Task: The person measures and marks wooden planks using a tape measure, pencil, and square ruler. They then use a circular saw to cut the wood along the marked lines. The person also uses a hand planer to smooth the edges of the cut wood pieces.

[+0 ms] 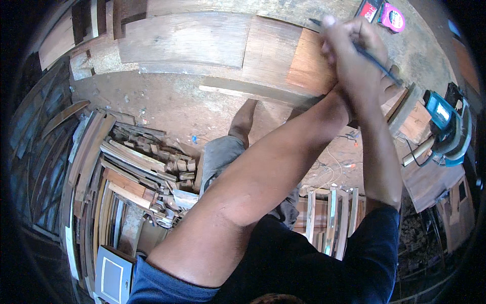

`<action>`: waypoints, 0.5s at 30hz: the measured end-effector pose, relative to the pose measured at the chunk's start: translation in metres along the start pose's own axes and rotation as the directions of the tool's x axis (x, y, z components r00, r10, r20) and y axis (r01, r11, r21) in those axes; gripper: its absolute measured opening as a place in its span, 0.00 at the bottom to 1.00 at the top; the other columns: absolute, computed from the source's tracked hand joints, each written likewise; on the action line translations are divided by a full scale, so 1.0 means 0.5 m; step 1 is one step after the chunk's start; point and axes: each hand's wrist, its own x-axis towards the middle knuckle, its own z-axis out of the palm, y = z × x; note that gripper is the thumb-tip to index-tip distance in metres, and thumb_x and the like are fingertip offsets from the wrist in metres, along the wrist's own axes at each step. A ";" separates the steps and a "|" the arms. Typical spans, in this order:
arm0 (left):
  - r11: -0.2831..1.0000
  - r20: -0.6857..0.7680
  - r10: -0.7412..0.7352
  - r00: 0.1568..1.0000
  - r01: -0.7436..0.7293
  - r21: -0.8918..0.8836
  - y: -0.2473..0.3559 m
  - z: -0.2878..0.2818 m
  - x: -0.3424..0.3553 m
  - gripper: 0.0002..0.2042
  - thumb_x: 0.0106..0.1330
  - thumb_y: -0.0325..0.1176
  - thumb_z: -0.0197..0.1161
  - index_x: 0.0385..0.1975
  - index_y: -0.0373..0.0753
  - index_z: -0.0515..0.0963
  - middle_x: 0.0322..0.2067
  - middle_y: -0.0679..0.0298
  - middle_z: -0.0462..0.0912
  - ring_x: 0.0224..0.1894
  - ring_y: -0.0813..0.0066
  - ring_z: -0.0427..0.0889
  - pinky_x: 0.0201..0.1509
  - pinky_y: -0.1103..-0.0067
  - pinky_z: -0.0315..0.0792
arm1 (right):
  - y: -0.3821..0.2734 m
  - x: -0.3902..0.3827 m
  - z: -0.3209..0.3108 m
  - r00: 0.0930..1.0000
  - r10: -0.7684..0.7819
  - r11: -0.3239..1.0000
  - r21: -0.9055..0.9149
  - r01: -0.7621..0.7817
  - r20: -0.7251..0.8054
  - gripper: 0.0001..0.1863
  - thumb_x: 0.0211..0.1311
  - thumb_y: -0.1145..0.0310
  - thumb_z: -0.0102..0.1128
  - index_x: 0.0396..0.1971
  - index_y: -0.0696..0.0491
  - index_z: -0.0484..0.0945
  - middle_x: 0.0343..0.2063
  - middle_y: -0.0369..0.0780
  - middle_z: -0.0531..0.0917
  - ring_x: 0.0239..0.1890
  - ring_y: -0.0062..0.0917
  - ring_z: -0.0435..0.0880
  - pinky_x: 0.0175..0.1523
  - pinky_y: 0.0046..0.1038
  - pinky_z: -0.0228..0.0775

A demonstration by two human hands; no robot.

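My right hand [357, 48] is closed around a dark, slim pencil-like marking tool [377, 63]. One end points up and left over the boards; the other end reaches past the hand to the right. My left arm crosses beneath my right wrist, so my left hand [393, 91] is mostly hidden. A little of it shows beside a wood piece [405, 107] at the bench edge, and I cannot make out its grip. Near my right hand lies a reddish-brown wood panel [310, 60], alongside a paler, wider panel [187, 40].
A pink tape measure [391, 18] and a red-and-black item [366, 11] lie on the bench beyond my right hand. At right stands a teal power tool [439, 109] with a cable. Stacked wood strips [88, 152] and offcuts [177, 166] fill the lower left.
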 end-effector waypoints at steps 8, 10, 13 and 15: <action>1.000 -0.054 0.017 0.998 -0.017 0.000 0.003 0.032 0.004 0.26 0.68 0.50 0.52 0.65 0.50 0.71 0.63 0.59 0.70 0.66 0.56 0.66 0.73 0.55 0.56 | 0.021 -0.064 -0.049 0.909 -0.388 0.660 -0.642 0.391 0.154 0.11 0.62 0.59 0.74 0.39 0.45 0.84 0.29 0.31 0.87 0.30 0.19 0.83 0.47 0.27 0.68; 1.000 -0.064 0.022 0.998 -0.021 0.007 0.002 0.034 0.007 0.26 0.68 0.49 0.52 0.65 0.50 0.71 0.63 0.59 0.70 0.66 0.56 0.67 0.73 0.55 0.57 | 0.020 -0.056 -0.051 0.932 -0.314 0.783 -0.505 0.363 0.183 0.10 0.62 0.62 0.74 0.39 0.48 0.84 0.29 0.32 0.87 0.28 0.17 0.83 0.42 0.24 0.71; 0.999 -0.073 0.029 0.997 -0.027 0.023 -0.002 0.039 0.007 0.25 0.68 0.48 0.53 0.64 0.50 0.72 0.62 0.59 0.71 0.65 0.55 0.67 0.72 0.54 0.57 | 0.012 -0.047 -0.041 0.923 -0.312 0.791 -0.476 0.385 0.227 0.10 0.63 0.63 0.73 0.39 0.51 0.84 0.29 0.34 0.88 0.30 0.17 0.85 0.38 0.22 0.75; 0.999 -0.071 0.038 0.997 -0.036 0.025 0.002 0.041 0.010 0.24 0.68 0.47 0.54 0.64 0.51 0.73 0.62 0.59 0.71 0.65 0.55 0.68 0.72 0.54 0.57 | 0.013 -0.047 -0.037 0.897 -0.369 0.737 -0.511 0.441 0.242 0.10 0.64 0.63 0.73 0.39 0.51 0.84 0.30 0.35 0.88 0.32 0.18 0.86 0.39 0.22 0.76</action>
